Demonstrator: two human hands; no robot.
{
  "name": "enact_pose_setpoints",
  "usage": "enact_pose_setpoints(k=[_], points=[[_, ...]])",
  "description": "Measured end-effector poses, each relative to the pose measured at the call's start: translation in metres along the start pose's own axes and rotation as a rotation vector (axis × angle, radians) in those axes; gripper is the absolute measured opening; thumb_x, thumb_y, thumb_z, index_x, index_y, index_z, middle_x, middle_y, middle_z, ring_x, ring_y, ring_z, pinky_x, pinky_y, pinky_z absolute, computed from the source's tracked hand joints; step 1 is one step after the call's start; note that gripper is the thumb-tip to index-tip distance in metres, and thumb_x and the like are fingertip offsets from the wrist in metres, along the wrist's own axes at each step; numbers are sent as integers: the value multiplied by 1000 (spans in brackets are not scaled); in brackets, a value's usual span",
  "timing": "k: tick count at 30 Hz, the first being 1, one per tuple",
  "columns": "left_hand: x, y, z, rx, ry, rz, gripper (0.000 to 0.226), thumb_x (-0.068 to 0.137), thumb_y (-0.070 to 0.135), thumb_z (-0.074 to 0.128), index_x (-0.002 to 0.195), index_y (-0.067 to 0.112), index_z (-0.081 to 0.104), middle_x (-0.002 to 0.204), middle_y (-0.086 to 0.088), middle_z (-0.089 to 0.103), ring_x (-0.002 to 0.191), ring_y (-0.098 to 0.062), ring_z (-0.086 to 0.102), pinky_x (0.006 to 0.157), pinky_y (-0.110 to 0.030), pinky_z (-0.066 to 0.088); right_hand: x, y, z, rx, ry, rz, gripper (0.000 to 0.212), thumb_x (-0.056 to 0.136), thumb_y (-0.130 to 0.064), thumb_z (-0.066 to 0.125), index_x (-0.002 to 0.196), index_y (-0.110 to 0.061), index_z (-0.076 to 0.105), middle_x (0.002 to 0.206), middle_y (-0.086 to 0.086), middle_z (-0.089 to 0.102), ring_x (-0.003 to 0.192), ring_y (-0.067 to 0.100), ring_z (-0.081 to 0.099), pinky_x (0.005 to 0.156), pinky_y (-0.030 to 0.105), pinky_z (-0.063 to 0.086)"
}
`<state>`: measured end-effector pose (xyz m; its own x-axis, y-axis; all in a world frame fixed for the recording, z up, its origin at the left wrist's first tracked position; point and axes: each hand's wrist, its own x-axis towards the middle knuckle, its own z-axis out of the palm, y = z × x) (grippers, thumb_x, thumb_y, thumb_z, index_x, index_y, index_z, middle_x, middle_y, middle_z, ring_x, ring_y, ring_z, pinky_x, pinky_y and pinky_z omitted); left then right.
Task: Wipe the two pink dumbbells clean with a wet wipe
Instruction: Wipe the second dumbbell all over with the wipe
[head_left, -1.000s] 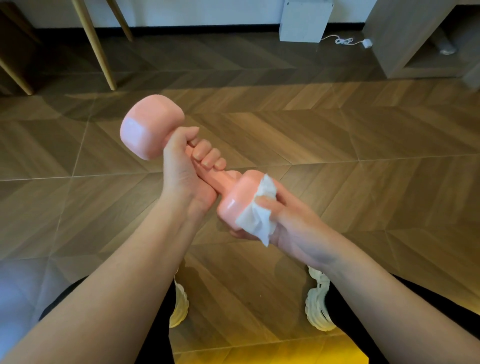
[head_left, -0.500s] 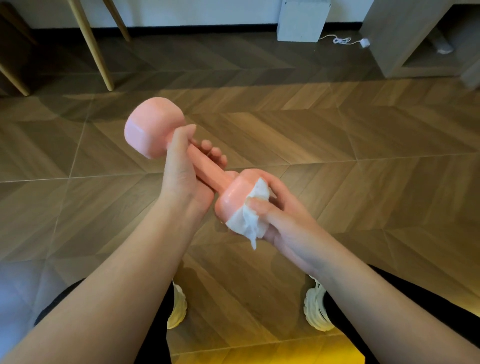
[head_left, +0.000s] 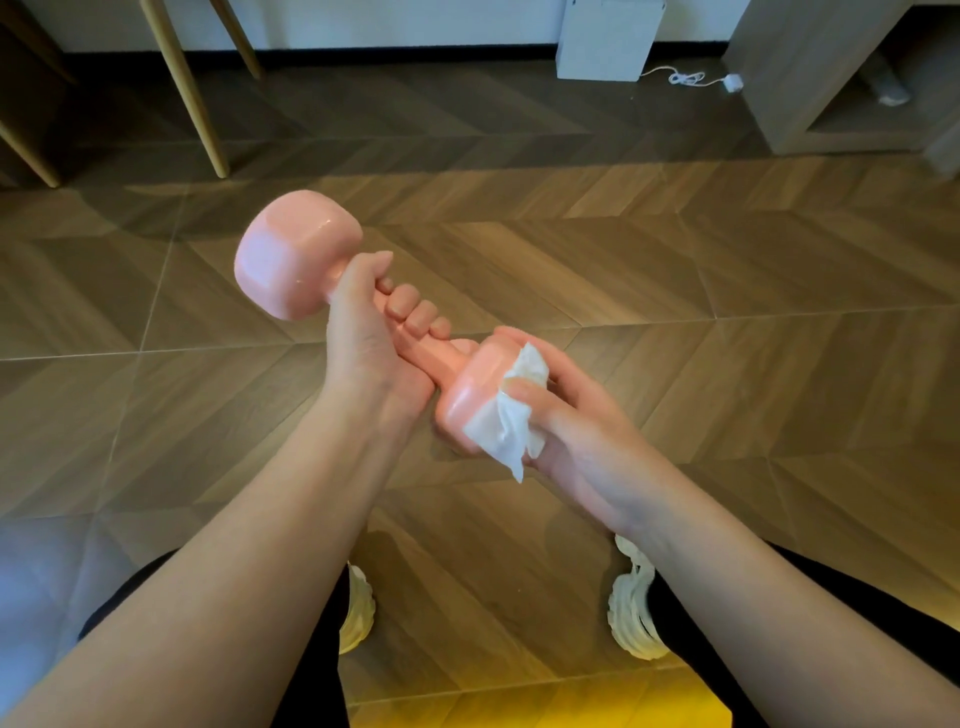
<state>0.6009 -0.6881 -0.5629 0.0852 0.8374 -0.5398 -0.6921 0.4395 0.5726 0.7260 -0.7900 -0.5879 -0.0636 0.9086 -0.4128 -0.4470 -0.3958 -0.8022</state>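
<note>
- Legs (head_left: 183, 88) of pale wood stand slanted on the floor (head_left: 727, 312) at far left, near the wall.
- Dumbbell (head_left: 291, 260), pink and glossy, is in the air above the floor. It slants from its far head at upper left down to its near head at centre.
- Left grip (head_left: 363, 338) is clamped round the dumbbell's bar, fingers curled over it and thumb up against the far head.
- Wipe (head_left: 511, 423), white and crumpled, lies against the end face of the near head.
- Right grip (head_left: 576, 431) cups the near head from the right, fingers curled behind it, thumb pressing the wipe onto it.
- Shoes (head_left: 631, 613), pale, rest on the floor below the forearms.
- Box (head_left: 608, 36), white, sits by the wall at upper right, a cable (head_left: 685, 78) just beside it and a cabinet (head_left: 779, 78) further right.
</note>
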Motion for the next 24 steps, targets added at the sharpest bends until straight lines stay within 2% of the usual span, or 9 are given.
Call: enact_pose_setpoints(k=[3,5,8,11,13,15,18,20,24], points=[[-4,-5,-2,34,-48,-14,34,93,20,52,63,20,34,46,6,24,35,-12,27,39,-18,34,2,5,5,-124,42,41,55,68,-41,77,120,-28,61,118,5,68,95,18,70,70,32,56],[-6,-10,-2,85,-69,-16,35,92,19,53,62,20,34,47,6,24,36,-12,25,40,-19,34,3,6,8,-164,41,89,46,75,-46,70,115,-25,60,114,10,69,92,20,71,70,32,56],[-5,-8,0,90,-88,-20,36,93,18,51,62,21,33,46,6,24,34,-12,26,40,-17,34,2,2,3,-75,-19,85,43,85,-35,58,124,-16,55,127,23,61,108,34,65,75,37,56],[-2,-2,1,19,-82,-38,38,93,19,50,59,22,34,44,7,25,31,-12,28,39,-15,35,-2,-4,-3,20,-125,66,39,87,-26,59,126,-22,55,137,24,46,105,24,53,87,44,47],[-3,-1,-1,-2,-80,-50,39,93,19,50,58,22,34,42,7,25,30,-12,29,39,-15,36,-4,-2,-1,18,-127,71,42,87,-27,62,129,-22,54,133,27,51,104,24,53,88,46,47],[-5,-4,-3,-1,-95,-49,38,93,18,49,58,21,34,43,7,25,31,-12,29,38,-16,36,-2,1,3,2,-61,94,44,90,-33,60,131,-18,53,126,27,58,100,29,59,82,47,55],[-6,-5,-1,28,-126,-21,39,94,19,48,58,21,34,44,6,24,33,-12,29,39,-18,36,1,2,7,-17,-37,168,41,101,-41,49,136,-20,48,137,34,49,99,38,58,84,55,55],[-4,-2,0,37,-124,7,38,94,19,48,59,22,33,46,7,23,35,-11,27,40,-19,34,0,-1,5,-10,-93,174,46,99,-39,49,141,-22,44,139,36,44,102,41,57,82,53,57],[0,4,-2,-19,-71,14,37,93,18,49,59,22,35,47,8,25,39,-10,24,41,-22,31,-5,1,-2,25,-189,70,64,93,-22,63,150,-24,34,146,20,45,112,38,62,85,49,59]])
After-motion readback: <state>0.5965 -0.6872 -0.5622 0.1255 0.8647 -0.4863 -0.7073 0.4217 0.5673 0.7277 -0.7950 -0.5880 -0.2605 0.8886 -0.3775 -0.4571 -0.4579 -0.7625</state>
